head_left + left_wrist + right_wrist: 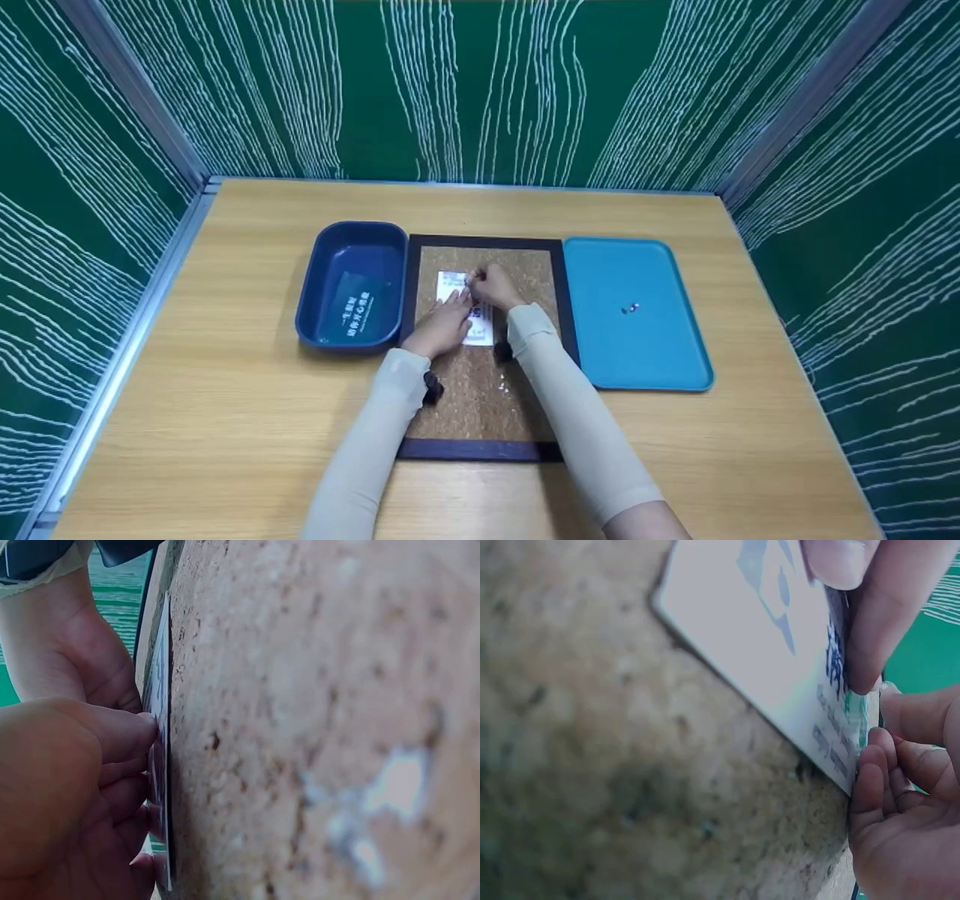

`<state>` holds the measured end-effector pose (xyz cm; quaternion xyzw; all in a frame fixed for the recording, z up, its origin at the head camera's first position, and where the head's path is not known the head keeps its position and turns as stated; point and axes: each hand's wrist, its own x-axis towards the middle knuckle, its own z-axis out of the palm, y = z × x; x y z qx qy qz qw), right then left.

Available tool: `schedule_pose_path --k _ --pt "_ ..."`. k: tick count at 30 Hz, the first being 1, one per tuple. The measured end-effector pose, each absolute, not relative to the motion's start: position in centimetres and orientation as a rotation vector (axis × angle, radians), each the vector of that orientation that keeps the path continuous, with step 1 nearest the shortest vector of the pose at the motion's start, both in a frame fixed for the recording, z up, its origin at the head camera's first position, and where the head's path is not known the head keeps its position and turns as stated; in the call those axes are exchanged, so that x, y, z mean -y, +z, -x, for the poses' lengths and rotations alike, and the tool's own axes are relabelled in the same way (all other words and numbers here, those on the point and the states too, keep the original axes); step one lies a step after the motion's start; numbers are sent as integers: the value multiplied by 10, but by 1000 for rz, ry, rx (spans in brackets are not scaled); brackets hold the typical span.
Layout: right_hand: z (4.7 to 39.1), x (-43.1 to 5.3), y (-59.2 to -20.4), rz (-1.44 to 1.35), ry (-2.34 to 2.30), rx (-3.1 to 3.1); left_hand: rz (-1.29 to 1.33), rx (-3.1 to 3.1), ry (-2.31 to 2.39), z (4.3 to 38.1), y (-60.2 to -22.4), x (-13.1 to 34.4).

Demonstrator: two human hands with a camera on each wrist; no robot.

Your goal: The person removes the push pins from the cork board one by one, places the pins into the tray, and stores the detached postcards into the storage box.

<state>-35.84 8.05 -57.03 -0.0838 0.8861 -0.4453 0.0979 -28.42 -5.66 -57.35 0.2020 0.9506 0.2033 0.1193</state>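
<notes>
A white printed card (478, 332) lies on the framed cork board (469, 412). My left hand (445, 324) rests on the card from the left, fingers extended across it; in the left wrist view its thumb (127, 731) touches the card's surface. At the card's upper part, my right hand (496, 286) has its thumb and fingers curled together, pinching a small dark pin-like thing that is mostly hidden. The right wrist view shows the card (780, 652) flat against the cork, with the right thumb (838, 562) over it and the left hand (907, 817) close by.
Left of the board stands a dark blue bin (311, 300) holding a green card with white writing (358, 309). To the right lies a light blue tray (637, 352) with a few tiny items (630, 308). Green walls with white lines surround the wooden table (225, 420).
</notes>
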Motion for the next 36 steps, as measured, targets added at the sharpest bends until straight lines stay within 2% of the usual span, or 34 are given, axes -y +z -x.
schedule_pose_path --k 24,36 --pt "351 -95 -560 141 -1403 -2548 -592 -2781 586 284 -572 56" --pt "350 -112 -557 180 -1412 -2610 -580 -2765 572 285 -574 55"
